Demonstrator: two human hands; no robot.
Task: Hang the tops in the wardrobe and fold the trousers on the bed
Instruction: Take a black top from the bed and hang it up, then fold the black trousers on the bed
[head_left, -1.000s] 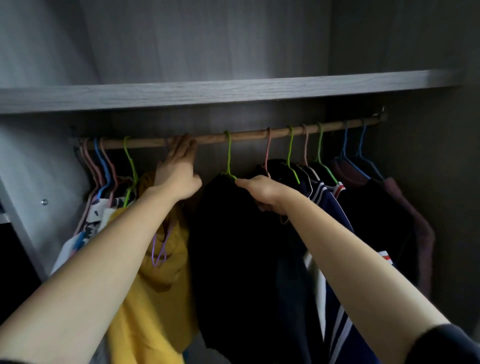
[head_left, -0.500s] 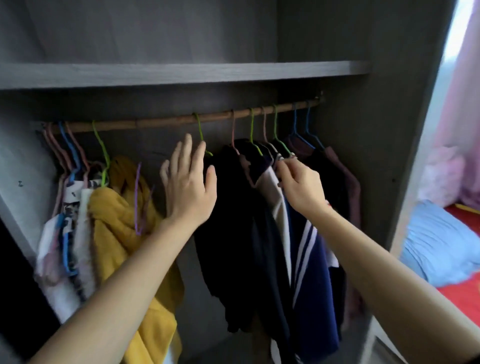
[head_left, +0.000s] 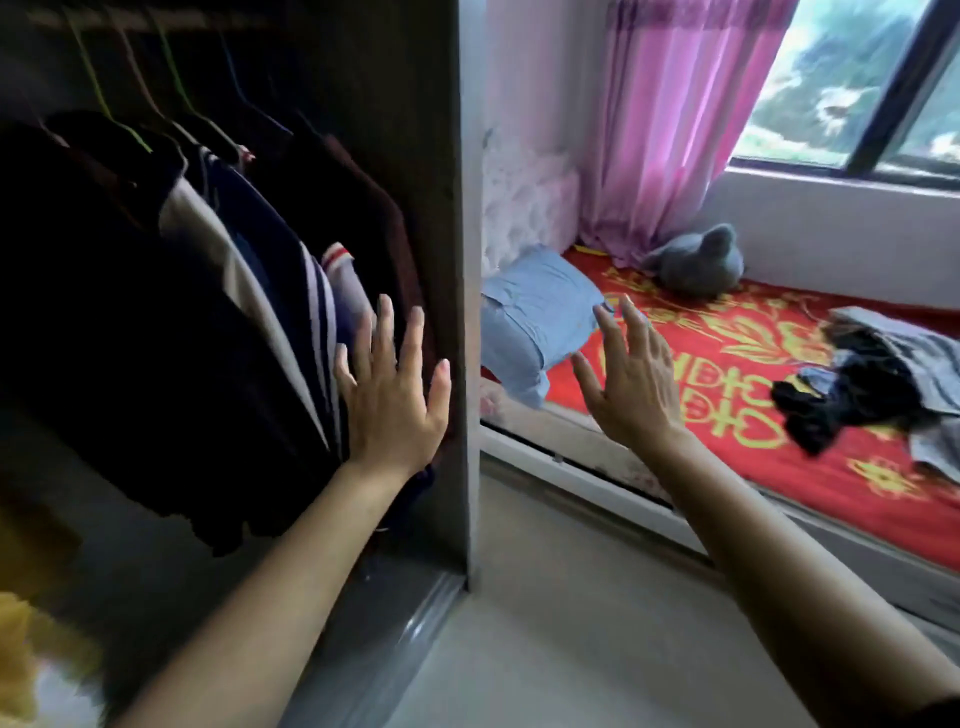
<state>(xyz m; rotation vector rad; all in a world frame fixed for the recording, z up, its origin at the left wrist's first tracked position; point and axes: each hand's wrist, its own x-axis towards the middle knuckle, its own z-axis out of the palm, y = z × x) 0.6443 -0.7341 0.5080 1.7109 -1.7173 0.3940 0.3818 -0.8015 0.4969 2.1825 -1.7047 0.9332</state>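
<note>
Dark tops (head_left: 130, 322) and a navy top with white stripes (head_left: 280, 270) hang on coloured hangers inside the wardrobe (head_left: 447, 260) on the left. My left hand (head_left: 389, 389) is raised in front of them with fingers spread, holding nothing. My right hand (head_left: 631, 374) is held out with straight fingers toward the bed (head_left: 727, 364), also holding nothing. On the bed's red cover with yellow patterns lies a heap of dark and grey clothes (head_left: 878, 384) at the right.
A light blue pillow (head_left: 535, 317) lies at the head of the bed and a grey soft toy (head_left: 696, 260) sits by the pink curtain (head_left: 675, 114). A yellow garment (head_left: 31, 649) shows at the lower left. The wardrobe's side panel stands between my hands.
My view has swung right from the wardrobe rail toward the bed. Both hands have left the hangers and hanging tops and now hover open in front of me.
</note>
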